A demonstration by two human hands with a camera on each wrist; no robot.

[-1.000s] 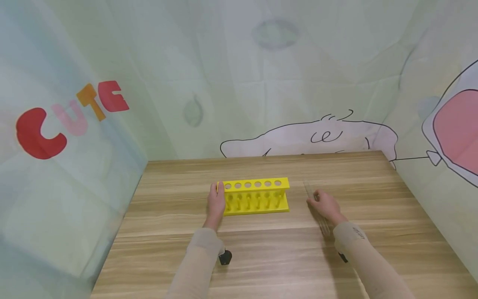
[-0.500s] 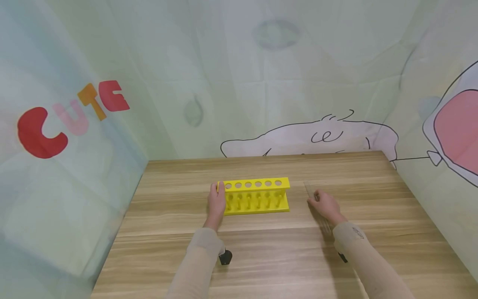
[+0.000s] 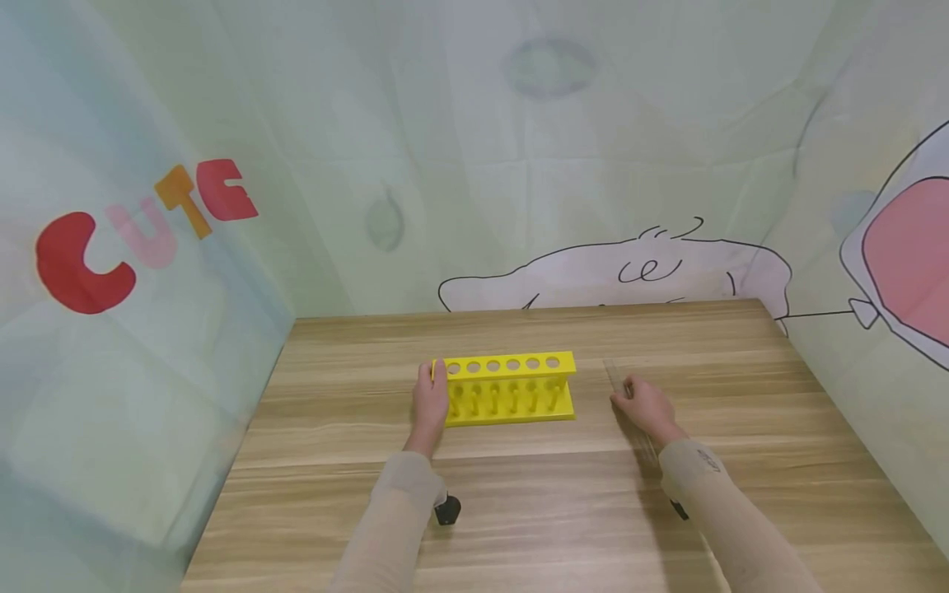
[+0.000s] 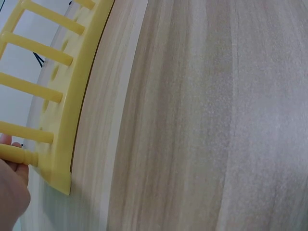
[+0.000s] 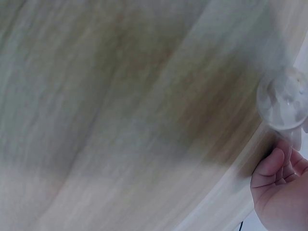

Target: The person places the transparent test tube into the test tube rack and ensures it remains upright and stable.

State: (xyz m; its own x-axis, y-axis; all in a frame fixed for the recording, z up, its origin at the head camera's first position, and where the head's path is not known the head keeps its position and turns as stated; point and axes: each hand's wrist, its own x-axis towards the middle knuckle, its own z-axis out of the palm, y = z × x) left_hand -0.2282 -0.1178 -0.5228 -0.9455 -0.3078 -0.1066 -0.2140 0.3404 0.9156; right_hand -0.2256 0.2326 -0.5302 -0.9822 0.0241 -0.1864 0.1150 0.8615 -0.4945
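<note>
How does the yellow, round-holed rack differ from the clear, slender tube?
The yellow rack is opaque; the clear tube is transparent. The rack runs across the table; the tube points roughly front to back. Both are held: rack by left hand, tube by right hand.

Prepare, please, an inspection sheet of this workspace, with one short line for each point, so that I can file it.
Surface: wood-grain table, streaked light brown.
Job's things: yellow rack upright on the table, no tube seen in its six visible holes; clear tube to the right of the rack.
Clutter: nothing seen.
Hands: left hand grips the rack's left end; right hand pinches the clear tube.
Cables: nothing plainly seen; a thin dark line in the left wrist view cannot be identified.
Surroundings: pale backdrop cloth printed with coloured letters, a line-drawn figure and a pink balloon.
</note>
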